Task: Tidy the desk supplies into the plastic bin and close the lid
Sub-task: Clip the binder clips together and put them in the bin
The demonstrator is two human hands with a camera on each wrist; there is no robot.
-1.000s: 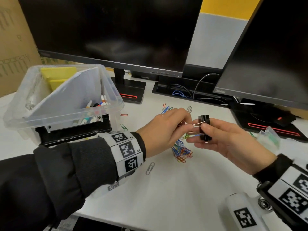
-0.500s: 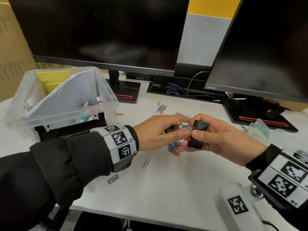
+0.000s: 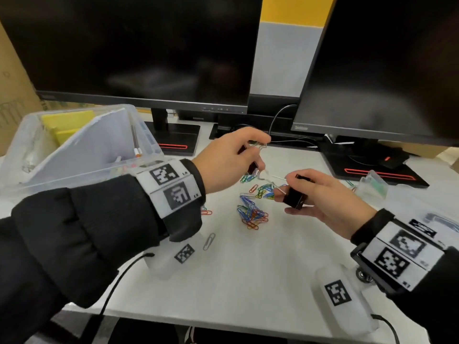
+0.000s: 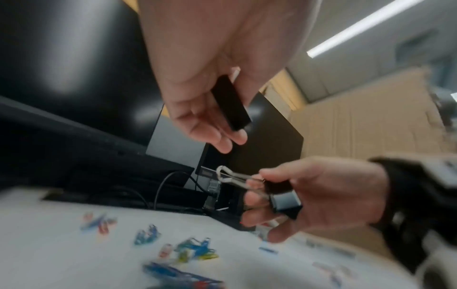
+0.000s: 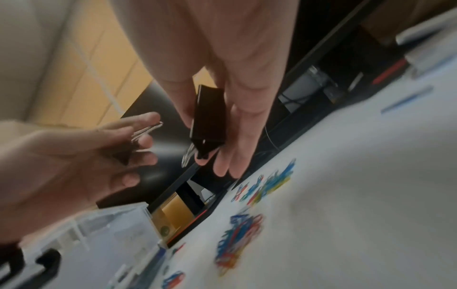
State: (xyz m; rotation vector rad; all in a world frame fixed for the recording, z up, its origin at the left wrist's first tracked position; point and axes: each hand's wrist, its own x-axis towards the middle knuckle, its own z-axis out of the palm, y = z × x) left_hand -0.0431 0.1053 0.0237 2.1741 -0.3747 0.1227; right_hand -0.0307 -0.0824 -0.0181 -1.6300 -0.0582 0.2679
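Observation:
My left hand point(image 3: 255, 155) hovers above the desk and grips a black binder clip point(image 3: 252, 167) with silver wire handles; the same binder clip point(image 4: 231, 103) shows between its fingers in the left wrist view. My right hand point(image 3: 288, 192) holds a second black binder clip point(image 3: 295, 197), seen close up as a black clip point(image 5: 209, 115) in the right wrist view. A pile of coloured paper clips point(image 3: 253, 212) lies on the white desk below both hands. The clear plastic bin point(image 3: 149, 135) stands open at the left, holding yellow pads, pens and a leaning white sheet.
Two dark monitors point(image 3: 139, 45) on black stands close off the back of the desk. A small clear box point(image 3: 375, 184) sits at the right. One silver paper clip point(image 3: 208, 240) lies near my left wrist. Cables run behind the hands.
My hands were together around the clips. Now they have parted: the left has lifted up and to the left with one clip, the right stays low with the other.

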